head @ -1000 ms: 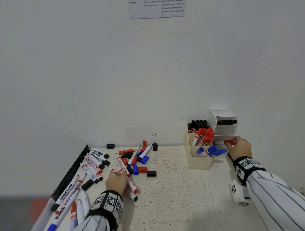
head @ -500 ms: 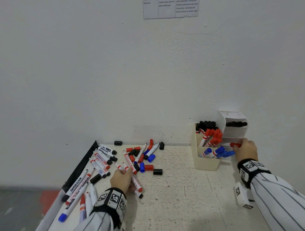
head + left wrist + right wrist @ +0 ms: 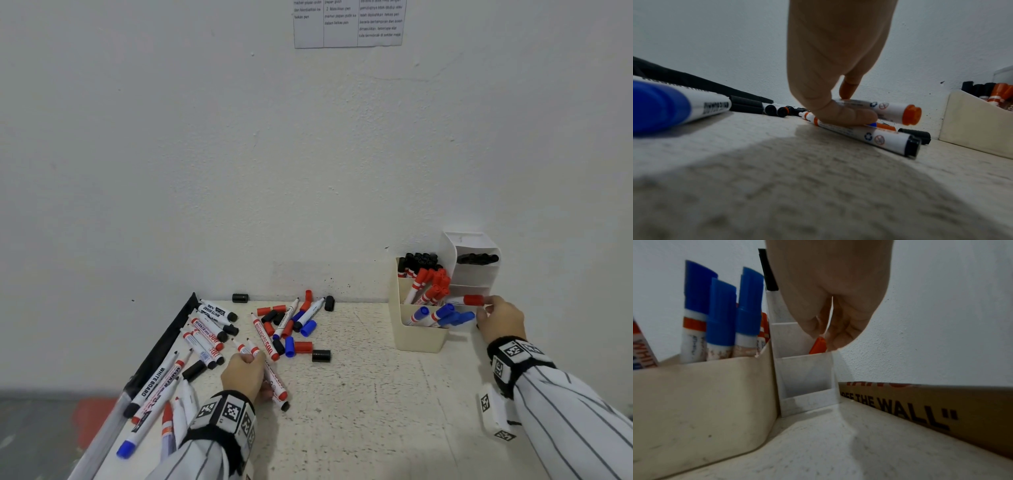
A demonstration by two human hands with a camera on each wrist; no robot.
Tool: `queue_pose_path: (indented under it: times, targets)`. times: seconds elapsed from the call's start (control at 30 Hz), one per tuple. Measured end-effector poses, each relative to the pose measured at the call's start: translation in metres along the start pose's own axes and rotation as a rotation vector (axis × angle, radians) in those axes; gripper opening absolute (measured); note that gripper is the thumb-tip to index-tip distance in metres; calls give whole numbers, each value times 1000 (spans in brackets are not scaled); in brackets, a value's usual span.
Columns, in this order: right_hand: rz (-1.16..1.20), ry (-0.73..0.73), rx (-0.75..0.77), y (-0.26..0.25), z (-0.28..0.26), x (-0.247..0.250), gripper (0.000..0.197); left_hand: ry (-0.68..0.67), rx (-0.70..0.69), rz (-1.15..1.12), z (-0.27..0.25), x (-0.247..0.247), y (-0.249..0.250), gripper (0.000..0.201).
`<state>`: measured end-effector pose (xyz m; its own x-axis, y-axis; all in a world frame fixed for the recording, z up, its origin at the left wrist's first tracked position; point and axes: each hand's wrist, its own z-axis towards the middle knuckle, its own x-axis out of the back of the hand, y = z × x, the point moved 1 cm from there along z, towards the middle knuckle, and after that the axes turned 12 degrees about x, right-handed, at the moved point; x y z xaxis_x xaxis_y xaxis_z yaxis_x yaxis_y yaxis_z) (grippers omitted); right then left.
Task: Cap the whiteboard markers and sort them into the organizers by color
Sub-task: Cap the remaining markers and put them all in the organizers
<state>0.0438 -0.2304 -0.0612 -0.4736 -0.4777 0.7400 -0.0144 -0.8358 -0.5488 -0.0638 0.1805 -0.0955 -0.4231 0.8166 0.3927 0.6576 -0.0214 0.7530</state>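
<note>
My left hand (image 3: 244, 371) grips two uncapped markers (image 3: 274, 383) low on the table. In the left wrist view the fingers (image 3: 846, 92) curl over a red-ended marker (image 3: 894, 110), and the thumb presses a black-ended one (image 3: 869, 136). My right hand (image 3: 498, 318) pinches a red-capped marker (image 3: 474, 300) at the middle tier of the white organizer (image 3: 474, 274); its red cap (image 3: 818, 345) shows under my fingers. The cream organizer (image 3: 419, 339) holds black, red and blue capped markers. Loose markers and caps (image 3: 287, 322) lie in a pile at the table's back.
More markers (image 3: 209, 329) lie along a black strip (image 3: 161, 346) at the table's left edge. A lone black cap (image 3: 321, 355) sits mid-table. A cardboard box (image 3: 920, 410) stands against the wall right of the organizers. A printed sheet (image 3: 347, 24) hangs on the wall.
The head view has shifted a little. Both hands stay about where they were, the left on the markers, the right with the red marker at the white organizer.
</note>
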Motion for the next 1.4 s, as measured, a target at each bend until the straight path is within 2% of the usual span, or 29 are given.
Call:
queue_pose_path:
  times: [0.13,0.27,0.5,0.57,0.63,0.73,0.8,0.83,0.93,1.0,1.07,1.1,1.2,1.33,1.4]
  targets:
    - [81,148,94,-16,-9,6,12,12,12,13,3,1,-2,21]
    - [157,271,175,-41,-14,12,8,16,5,5,4,1,-5,22]
    - [170,259,167,-68,-17,24,9,13,-26,16,-4,4,-6,17]
    - [209,325,239,-77,-23,27,8,15,-45,8,-7,5,-5,16]
    - [233,375,384,-92,-28,29,7,5,-52,5,-9,7,-5,16]
    - [300,366,569,-123,-33,25,5,8,-50,7,-8,10,-5,16]
    - [368,268,633,-146,-37,16,8,13,-52,5,-7,12,-6,17]
    - [401,167,641,-158,-41,9,10,9,-49,4,-8,13,-7,17]
    - [419,-281,600,-184,-59,-20,14,-11,-33,10,-8,16,-8,19]
    - [326,-585,569,-193,-74,-45,23,-22,-32,22,-9,18,-9,20]
    - [182,-816,580,-199,-88,-70,33,-33,-37,35,-9,20,-9,22]
    - [115,-883,582,-202,-95,-82,36,-41,-35,40,-8,20,-9,23]
    - [-34,-930,563,-207,-109,-106,48,-68,-20,39,-7,23,-9,20]
    - [-58,-868,542,-211,-115,-128,56,-83,-8,55,-6,25,-12,16]
    - [-88,-832,547,-214,-113,-137,53,-94,1,56,-5,26,-13,13]
